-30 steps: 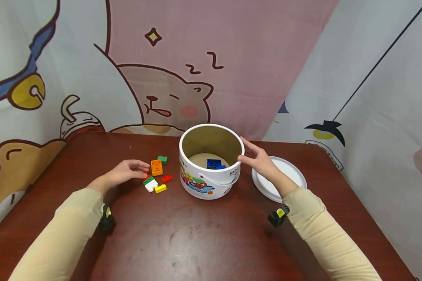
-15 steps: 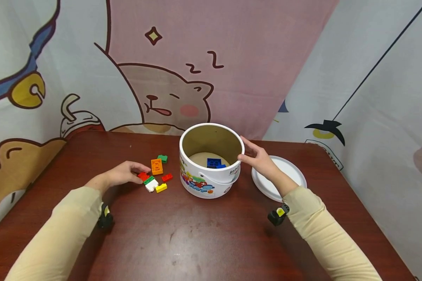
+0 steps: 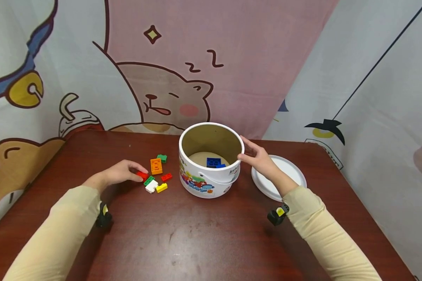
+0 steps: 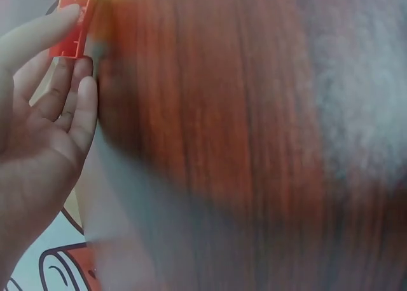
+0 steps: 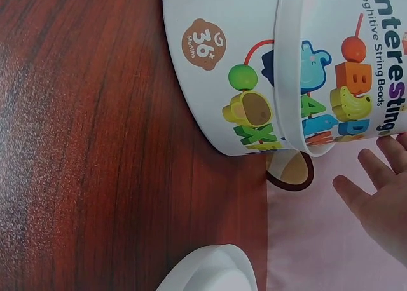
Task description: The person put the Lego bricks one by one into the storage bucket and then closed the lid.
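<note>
While the right hand rests at the rim of the white bucket, the left hand pinches a red brick at the near left edge of the small group on the desk. The left fingers are closed on this brick, with the thumb lying over one face; whether it is lifted or touches the desk, I cannot tell. The right fingers are nearly straight and spread apart, touching the bucket but not wrapped around it. The brick looks like hard plastic, so it should be light, stiff and not fragile, though its smooth sides may slip a little; it is best taken by two opposite sides. Just beside it lies a green brick, next to a white brick. The bucket seems light also, and may slide if pushed, so its rim is a good place to steady it.
</note>
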A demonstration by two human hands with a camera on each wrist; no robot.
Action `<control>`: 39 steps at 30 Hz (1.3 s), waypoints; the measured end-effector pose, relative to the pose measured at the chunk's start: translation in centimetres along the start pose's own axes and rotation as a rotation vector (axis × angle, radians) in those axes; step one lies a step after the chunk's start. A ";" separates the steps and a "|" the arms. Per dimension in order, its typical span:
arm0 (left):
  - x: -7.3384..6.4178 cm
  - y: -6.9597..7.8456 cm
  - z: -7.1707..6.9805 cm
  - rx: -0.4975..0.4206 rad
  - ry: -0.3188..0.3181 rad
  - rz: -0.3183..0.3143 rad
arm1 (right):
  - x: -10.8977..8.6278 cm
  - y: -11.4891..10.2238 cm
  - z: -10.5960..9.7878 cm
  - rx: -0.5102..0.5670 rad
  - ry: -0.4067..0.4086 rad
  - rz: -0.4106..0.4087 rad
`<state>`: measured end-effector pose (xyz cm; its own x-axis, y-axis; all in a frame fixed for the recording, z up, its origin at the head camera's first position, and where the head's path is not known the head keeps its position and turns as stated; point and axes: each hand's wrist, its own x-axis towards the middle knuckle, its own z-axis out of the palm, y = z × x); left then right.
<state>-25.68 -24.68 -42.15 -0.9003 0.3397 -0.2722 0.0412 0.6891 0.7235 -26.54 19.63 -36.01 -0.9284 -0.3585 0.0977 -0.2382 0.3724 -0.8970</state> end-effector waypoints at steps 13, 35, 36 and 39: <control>-1.3 1.1 -2.0 -0.086 0.080 -0.048 | 0.1 0.1 0.0 0.005 0.009 -0.008; -0.6 8.5 -4.0 -0.087 0.143 0.106 | 0.1 0.1 0.1 -0.008 -0.002 0.003; -0.5 8.8 -3.9 -0.091 0.142 0.116 | 0.1 0.1 0.1 -0.007 -0.003 0.003; -0.2 9.8 -3.8 -0.102 0.137 0.140 | 0.1 0.1 0.0 -0.007 -0.004 0.007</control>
<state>-26.72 -20.45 -32.60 -0.9397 0.3323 -0.0806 0.1322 0.5705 0.8106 -26.68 19.59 -36.11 -0.9287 -0.3598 0.0898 -0.2339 0.3806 -0.8947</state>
